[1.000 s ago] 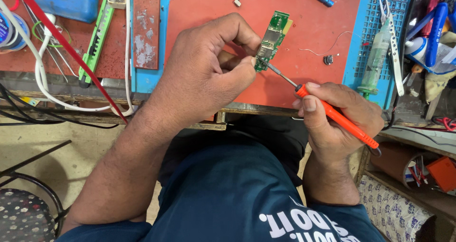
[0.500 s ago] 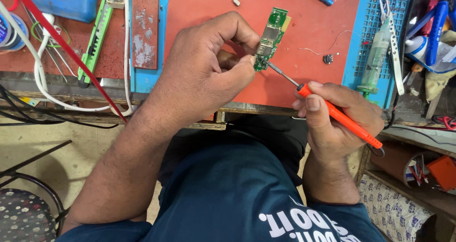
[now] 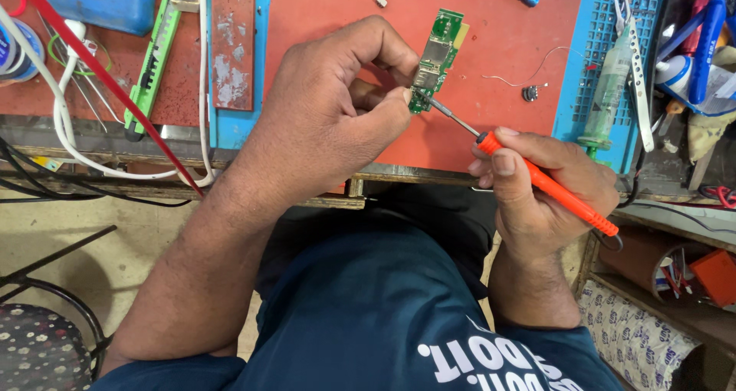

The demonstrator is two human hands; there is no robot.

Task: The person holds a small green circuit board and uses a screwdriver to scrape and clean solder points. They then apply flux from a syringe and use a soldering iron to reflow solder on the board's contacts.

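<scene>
My left hand (image 3: 337,115) pinches the green board (image 3: 433,57) by its lower edge, thumb against fingers, held at 12 o'clock above the red mat (image 3: 506,23). Board looks light, stiff and fragile; edges are the safe grip. My right hand (image 3: 544,192), at 4 o'clock, is closed round the orange iron (image 3: 548,185), tip touching the board's bottom.

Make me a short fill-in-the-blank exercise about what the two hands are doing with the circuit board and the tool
1. The left hand pinches a small ____ circuit board.
2. The right hand holds a soldering iron with an ____ handle.
3. The iron's metal tip touches the board's ____ end.

Missing words: green; orange; lower
</scene>
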